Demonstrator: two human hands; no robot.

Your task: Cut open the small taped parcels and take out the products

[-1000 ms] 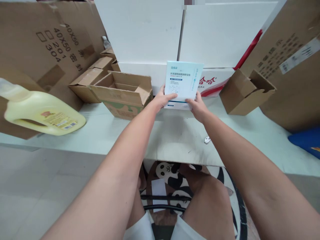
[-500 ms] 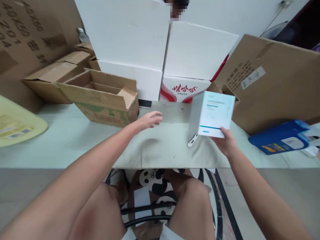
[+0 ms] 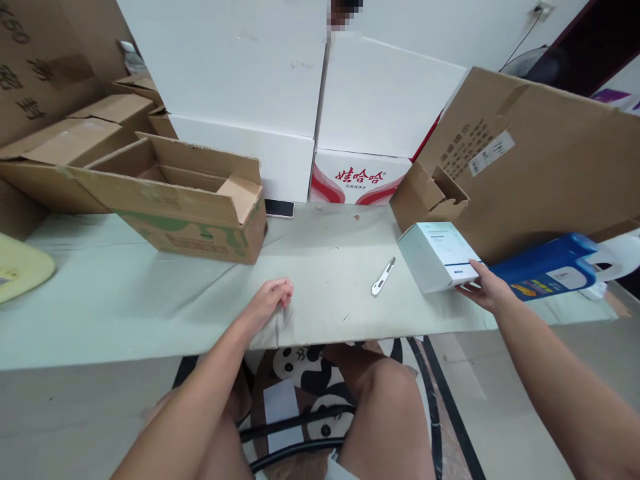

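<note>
My right hand grips the near corner of a small white and pale-blue product box, which lies flat on the pale table at the right. My left hand rests on the table near its front edge, fingers loosely curled with nothing in them. A small white utility knife lies on the table between my hands, closer to the box.
An open brown carton stands at the left. White cartons and a red-printed carton line the back. A small open carton, a large brown carton and a blue jug are at the right. A phone and a yellow jug also lie here.
My right hand carried the box from the middle to the right and laid it flat on the table. My left hand let go of it and dropped to the table's front edge.
</note>
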